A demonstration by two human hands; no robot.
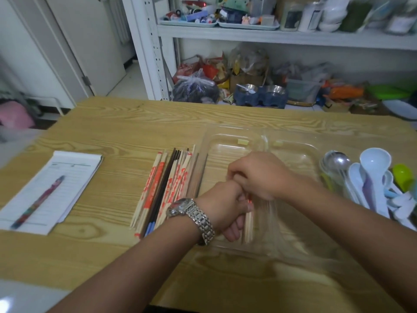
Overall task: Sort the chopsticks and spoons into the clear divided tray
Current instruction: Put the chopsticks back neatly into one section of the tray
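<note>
A clear divided tray (228,141) lies on the wooden table in front of me. Over its left compartment both hands meet. My left hand (223,206), with a metal watch on the wrist, grips a small bundle of wooden chopsticks (248,224) whose lower ends stick out below the fingers. My right hand (259,175) curls around the bundle's upper part; that part is blurred and mostly hidden. A pile of chopsticks (167,188), wooden with red print plus dark ones, lies left of the tray. Spoons (370,184), white plastic and one metal, lie heaped to the tray's right.
A notepad (67,175) with a patterned pen (38,202) lies at the table's left. A green object (404,177) sits by the spoons near the right edge. Behind the table stands a white shelf unit (270,35) with cluttered trays, bags and bowls.
</note>
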